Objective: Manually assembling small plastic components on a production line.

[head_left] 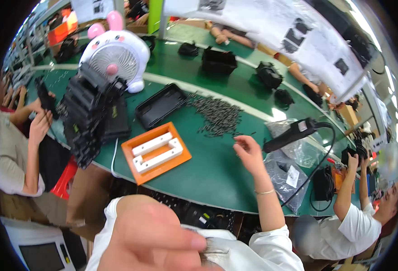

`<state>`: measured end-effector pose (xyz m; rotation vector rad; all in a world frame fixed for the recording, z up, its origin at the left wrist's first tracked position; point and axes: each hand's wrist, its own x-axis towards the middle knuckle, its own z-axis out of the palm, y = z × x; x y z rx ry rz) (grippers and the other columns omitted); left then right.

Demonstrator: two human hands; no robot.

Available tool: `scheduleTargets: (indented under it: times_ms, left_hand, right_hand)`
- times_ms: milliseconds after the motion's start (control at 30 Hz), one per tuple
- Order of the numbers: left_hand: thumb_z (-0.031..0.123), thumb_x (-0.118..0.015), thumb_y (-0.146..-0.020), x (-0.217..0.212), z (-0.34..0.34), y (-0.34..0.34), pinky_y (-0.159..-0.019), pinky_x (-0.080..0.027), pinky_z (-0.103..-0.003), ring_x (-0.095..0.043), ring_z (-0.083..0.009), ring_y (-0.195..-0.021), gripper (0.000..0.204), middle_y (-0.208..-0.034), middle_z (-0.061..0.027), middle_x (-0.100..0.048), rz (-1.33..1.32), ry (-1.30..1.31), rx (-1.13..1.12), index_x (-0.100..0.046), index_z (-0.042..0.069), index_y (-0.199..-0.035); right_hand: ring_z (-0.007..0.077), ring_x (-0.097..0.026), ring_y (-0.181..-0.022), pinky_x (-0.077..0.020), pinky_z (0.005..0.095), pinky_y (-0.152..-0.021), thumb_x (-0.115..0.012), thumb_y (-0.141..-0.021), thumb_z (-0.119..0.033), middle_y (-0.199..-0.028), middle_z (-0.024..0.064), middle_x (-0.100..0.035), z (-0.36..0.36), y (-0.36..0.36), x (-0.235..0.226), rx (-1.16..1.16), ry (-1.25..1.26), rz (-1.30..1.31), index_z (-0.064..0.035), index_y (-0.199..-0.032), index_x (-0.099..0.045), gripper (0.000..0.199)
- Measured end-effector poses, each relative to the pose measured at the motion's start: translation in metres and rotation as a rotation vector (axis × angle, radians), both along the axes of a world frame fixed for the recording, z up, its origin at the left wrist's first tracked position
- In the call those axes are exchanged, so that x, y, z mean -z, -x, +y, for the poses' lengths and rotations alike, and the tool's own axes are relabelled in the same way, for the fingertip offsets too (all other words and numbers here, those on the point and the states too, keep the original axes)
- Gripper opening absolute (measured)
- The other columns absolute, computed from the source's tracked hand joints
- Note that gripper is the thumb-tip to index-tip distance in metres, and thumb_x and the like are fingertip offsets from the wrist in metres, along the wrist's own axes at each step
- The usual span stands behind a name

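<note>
Reaching toward the pile of dark screws [217,115] mid-counter [217,167], the right hand [248,153] was loosely open and empty; a careful pinch suited best. Left hand [156,235], blurred, grip indeterminate.

A pile of screws [217,116] is spread on the table [208,171], behind the right hand [248,153]. A jig block [156,152] is set left of that hand, with a tray [160,105] behind it. An electric screwdriver [291,134] is hung right of the hand, and a fan [116,56] is placed behind the tray.
</note>
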<state>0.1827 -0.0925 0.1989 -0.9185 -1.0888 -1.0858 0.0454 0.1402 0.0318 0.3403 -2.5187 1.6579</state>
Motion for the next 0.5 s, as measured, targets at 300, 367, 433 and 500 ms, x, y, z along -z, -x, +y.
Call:
scheduleTargets:
  times_ms: [300,367,433,500]
  left_hand:
    - [0.019,-0.066,-0.067,0.121,-0.080,0.038,-0.090,-0.034,-0.047,-0.041,-0.0373,-0.110,0.047,-0.121,-0.0180,-0.042,-1.066,0.703,-0.629,-0.051,0.005,-0.110]
    - [0.026,-0.069,-0.065,0.143,-0.088,0.042,-0.096,-0.026,-0.049,-0.029,-0.0380,-0.120,0.055,-0.129,-0.0177,-0.033,-1.255,0.882,-0.785,-0.050,0.009,-0.114]
    - [0.027,-0.069,-0.064,0.159,-0.093,0.044,-0.096,-0.026,-0.048,-0.026,-0.0371,-0.122,0.057,-0.132,-0.0172,-0.029,-1.182,0.855,-0.783,-0.049,0.012,-0.116]
    - [0.026,-0.070,-0.064,0.167,-0.093,0.046,-0.095,-0.027,-0.048,-0.026,-0.0365,-0.122,0.057,-0.132,-0.0168,-0.029,-1.171,0.807,-0.787,-0.050,0.013,-0.115]
  right_hand:
    - [0.0108,-0.053,-0.084,-0.0455,0.0216,-0.071,-0.056,-0.079,-0.001,-0.095,0.0057,-0.056,-0.037,-0.081,0.002,-0.079,0.222,-0.408,0.0018,-0.105,-0.053,0.027]
    - [0.0156,-0.052,-0.094,-0.0461,0.0236,-0.075,-0.057,-0.077,0.000,-0.106,0.0096,-0.052,-0.065,-0.084,0.009,-0.175,0.181,-0.286,0.0023,-0.112,-0.048,0.037]
    - [0.0229,-0.047,-0.107,-0.0451,0.0291,-0.081,-0.060,-0.075,-0.004,-0.119,0.0145,-0.043,-0.088,-0.080,0.010,-0.289,-0.010,-0.143,0.0019,-0.123,-0.038,0.052]
    - [0.0285,-0.041,-0.113,-0.0404,0.0358,-0.089,-0.062,-0.075,-0.012,-0.129,0.0190,-0.034,-0.113,-0.075,0.010,-0.342,-0.076,-0.068,0.0026,-0.127,-0.032,0.062]
